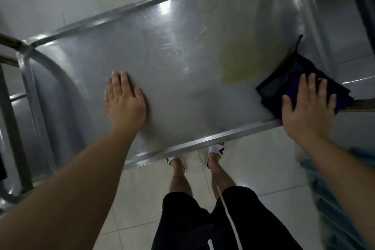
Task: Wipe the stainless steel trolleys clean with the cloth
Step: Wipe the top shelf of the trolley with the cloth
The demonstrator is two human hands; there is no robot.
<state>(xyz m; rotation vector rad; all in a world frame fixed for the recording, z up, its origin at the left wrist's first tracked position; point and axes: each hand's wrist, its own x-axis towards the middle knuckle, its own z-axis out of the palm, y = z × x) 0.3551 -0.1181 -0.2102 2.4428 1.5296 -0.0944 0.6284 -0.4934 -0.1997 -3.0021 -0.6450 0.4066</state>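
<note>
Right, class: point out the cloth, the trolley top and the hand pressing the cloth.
cloth (284,79): head view, on its dark folded upper part.
trolley top (172,79): head view, on bare steel mid-surface.
right hand (306,111): head view, on its back.

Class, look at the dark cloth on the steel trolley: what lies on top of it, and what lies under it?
The right hand presses flat on the cloth. Under it is the trolley top near its corner; that patch of steel is covered.
</note>
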